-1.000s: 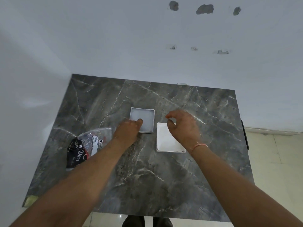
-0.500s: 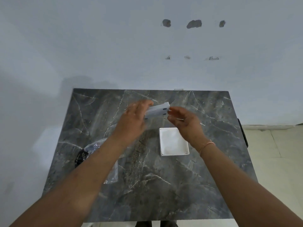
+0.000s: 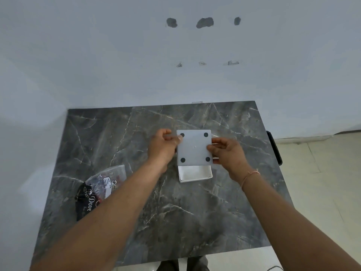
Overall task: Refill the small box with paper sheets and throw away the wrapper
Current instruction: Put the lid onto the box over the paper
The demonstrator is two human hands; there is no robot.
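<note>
Head view: left hand [image 3: 163, 145] and right hand [image 3: 227, 153] grip the upturned small box [image 3: 194, 147] above a white tray [image 3: 195, 174].

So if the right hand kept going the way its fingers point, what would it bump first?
Nothing new: the right hand already grips the upturned grey box. Beyond it is the left hand.

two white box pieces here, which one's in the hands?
The piece with four black dots, flipped underside-up, pinched between the left hand and right hand. The other white piece lies on the table.
</note>
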